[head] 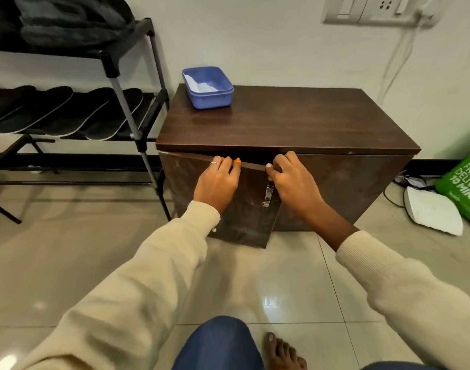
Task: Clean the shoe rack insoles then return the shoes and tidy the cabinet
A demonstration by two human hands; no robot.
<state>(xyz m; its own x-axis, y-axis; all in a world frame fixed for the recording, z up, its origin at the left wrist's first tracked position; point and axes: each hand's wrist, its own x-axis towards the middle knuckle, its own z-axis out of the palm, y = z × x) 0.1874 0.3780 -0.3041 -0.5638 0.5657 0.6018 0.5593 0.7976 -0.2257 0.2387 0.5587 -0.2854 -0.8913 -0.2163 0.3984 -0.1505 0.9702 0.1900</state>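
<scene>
Black insoles (55, 110) lay on the shoe rack (138, 108) at left. Beside it, the left hand (218, 182) and right hand (292, 182) curled their fingers (230, 162) over the cabinet door (244, 209), which hung ajar.

Both hands, left hand (218, 182) and right hand (291, 180), grip the tilted cabinet door's (242, 209) top edge.

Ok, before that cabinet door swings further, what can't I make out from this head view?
- Inside of the dark brown wooden cabinet: hidden behind its tilted door.
- Fingertips of left hand and right hand: curled over the door's top edge.
- Green printed bag: cut off by the right edge.
</scene>
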